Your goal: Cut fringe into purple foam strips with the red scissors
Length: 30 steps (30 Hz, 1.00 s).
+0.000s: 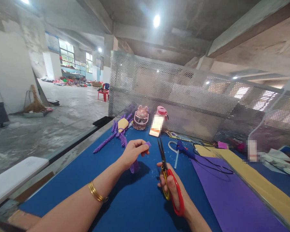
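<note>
My left hand [136, 151] pinches a purple strip [134, 167]; one end pokes out past the fingertips and the rest hangs beneath the palm. In my right hand [170, 180] is a pair of scissors [163, 156] with dark blades and red and yellow handles. The blades point up and away, slightly parted, to the right of the strip and apart from it. Beyond my left hand lie purple braided stems [102, 145] with a yellow piece [123, 125] among them. A blue glue gun [184, 149] rests right of the blades, a clear glue stick [176, 159] beside it.
A lit phone [156, 125] leans near a pink helmet-shaped object [140, 118] at the back of the blue table [135, 206]. Purple sheet [222, 190] and yellow sheet [263, 187] cover the right side, crossed by a black cord [215, 167]. A perforated metal panel [195, 87] stands behind.
</note>
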{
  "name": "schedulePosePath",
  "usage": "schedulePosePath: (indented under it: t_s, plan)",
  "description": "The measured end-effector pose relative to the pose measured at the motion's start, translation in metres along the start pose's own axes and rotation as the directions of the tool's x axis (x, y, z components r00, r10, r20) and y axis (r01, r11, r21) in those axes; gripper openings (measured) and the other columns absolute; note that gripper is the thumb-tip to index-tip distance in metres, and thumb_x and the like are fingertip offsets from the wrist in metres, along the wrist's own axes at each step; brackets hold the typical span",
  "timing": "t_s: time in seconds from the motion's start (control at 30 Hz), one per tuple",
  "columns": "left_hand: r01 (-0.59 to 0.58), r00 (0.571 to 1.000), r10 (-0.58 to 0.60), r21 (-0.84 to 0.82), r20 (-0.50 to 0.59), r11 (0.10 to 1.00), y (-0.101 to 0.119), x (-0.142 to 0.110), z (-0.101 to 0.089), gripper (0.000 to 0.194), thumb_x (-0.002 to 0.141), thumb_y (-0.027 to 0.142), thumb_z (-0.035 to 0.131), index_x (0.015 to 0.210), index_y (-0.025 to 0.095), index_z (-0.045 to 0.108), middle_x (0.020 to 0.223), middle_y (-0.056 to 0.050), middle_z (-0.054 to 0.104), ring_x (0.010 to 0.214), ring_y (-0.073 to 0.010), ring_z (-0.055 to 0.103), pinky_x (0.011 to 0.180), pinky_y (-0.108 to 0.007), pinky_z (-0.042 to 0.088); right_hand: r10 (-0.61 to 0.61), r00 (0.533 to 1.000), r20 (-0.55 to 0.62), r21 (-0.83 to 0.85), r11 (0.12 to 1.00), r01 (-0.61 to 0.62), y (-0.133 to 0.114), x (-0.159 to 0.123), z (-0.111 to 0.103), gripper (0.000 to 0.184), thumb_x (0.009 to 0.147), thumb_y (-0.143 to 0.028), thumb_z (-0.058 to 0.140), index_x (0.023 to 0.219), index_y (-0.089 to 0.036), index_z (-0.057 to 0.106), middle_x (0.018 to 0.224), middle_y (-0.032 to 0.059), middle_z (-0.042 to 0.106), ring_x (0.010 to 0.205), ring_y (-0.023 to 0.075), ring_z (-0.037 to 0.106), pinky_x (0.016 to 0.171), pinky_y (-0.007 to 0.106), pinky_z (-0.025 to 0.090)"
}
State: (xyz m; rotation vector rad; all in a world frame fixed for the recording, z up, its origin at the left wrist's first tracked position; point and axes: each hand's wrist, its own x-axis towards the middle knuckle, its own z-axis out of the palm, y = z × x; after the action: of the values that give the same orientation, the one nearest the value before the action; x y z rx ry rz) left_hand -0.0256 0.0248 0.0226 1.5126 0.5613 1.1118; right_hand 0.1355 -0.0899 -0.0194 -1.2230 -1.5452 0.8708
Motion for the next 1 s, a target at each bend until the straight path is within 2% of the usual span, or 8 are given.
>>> schedulePosePath:
  t_s: [0.1,0.2,0.47,0.57,0.67,0.77,1.0]
  plan:
    - [0.0,1.0,0.0,0.001,0.005,1.0,-0.001,0.0,0.0,0.02,0.072,0.03,0.057,0.061,0.013,0.055,0.058,-0.001,0.06,0.051,-0.0089,0.047,0.053,-0.022,0.037,-0.039,0.998,0.056,-0.065,0.997,0.042,0.001,0.001,-0.002,0.067,0.076,-0.074,0.031,0.119,-0.023,0.038,0.065,-0.0066,0.033,0.051,0.0101,0.03,0.06,0.027,0.041]
    - [-0.003,1.0,0.003,-0.007,0.011,1.0,-0.001,0.0,0.001,0.02,0.071,0.031,0.058,0.061,0.014,0.054,0.058,-0.001,0.06,0.052,-0.0092,0.048,0.053,-0.022,0.038,-0.035,0.997,0.064,-0.104,0.994,0.041,0.0,0.002,-0.002,0.066,0.076,-0.074,0.033,0.117,-0.022,0.041,0.064,-0.0065,0.033,0.053,0.0104,0.031,0.058,0.026,0.04]
    - [0.023,0.999,-0.022,-0.013,0.045,1.0,0.0,-0.002,0.002,0.02,0.07,0.031,0.059,0.06,0.013,0.054,0.057,-0.001,0.059,0.051,-0.009,0.048,0.052,-0.022,0.038,-0.031,0.991,0.127,-0.137,0.989,0.049,-0.022,-0.001,0.001,0.061,0.076,-0.073,0.037,0.11,-0.023,0.044,0.062,-0.0074,0.031,0.054,0.0105,0.027,0.053,0.023,0.034]
    - [0.031,0.998,-0.031,-0.005,0.061,0.999,0.0,-0.003,0.002,0.019,0.07,0.03,0.059,0.061,0.013,0.055,0.057,-0.001,0.059,0.051,-0.009,0.048,0.053,-0.022,0.038,-0.043,0.989,0.139,-0.147,0.987,0.064,-0.02,0.0,0.001,0.059,0.077,-0.072,0.035,0.108,-0.022,0.043,0.062,-0.0076,0.029,0.053,0.0103,0.025,0.05,0.022,0.029]
    - [0.037,0.996,-0.037,-0.005,0.076,0.999,0.001,-0.003,0.004,0.019,0.069,0.03,0.059,0.061,0.013,0.056,0.057,-0.001,0.059,0.051,-0.0088,0.048,0.052,-0.022,0.038,-0.088,0.989,0.121,-0.184,0.977,0.109,-0.011,0.001,0.002,0.056,0.077,-0.07,0.038,0.106,-0.022,0.044,0.061,-0.008,0.029,0.051,0.0095,0.024,0.045,0.021,0.023]
    - [0.04,0.996,-0.038,-0.018,0.085,0.999,0.002,-0.002,0.005,0.019,0.069,0.03,0.06,0.062,0.013,0.056,0.057,-0.001,0.059,0.052,-0.0092,0.048,0.053,-0.022,0.038,-0.09,0.992,0.091,-0.274,0.955,0.112,-0.006,0.001,0.003,0.047,0.08,-0.059,0.045,0.108,-0.022,0.043,0.06,-0.0078,0.032,0.05,0.0095,0.026,0.045,0.021,0.022]
    - [0.033,0.994,-0.031,-0.018,0.103,0.999,-0.001,-0.002,0.005,0.02,0.068,0.031,0.06,0.06,0.014,0.055,0.058,0.0,0.058,0.053,-0.0098,0.049,0.053,-0.022,0.038,-0.09,0.995,0.05,-0.464,0.88,0.102,-0.017,-0.001,0.006,0.033,0.08,-0.044,0.055,0.102,-0.021,0.045,0.059,-0.0083,0.03,0.051,0.0105,0.028,0.046,0.021,0.021]
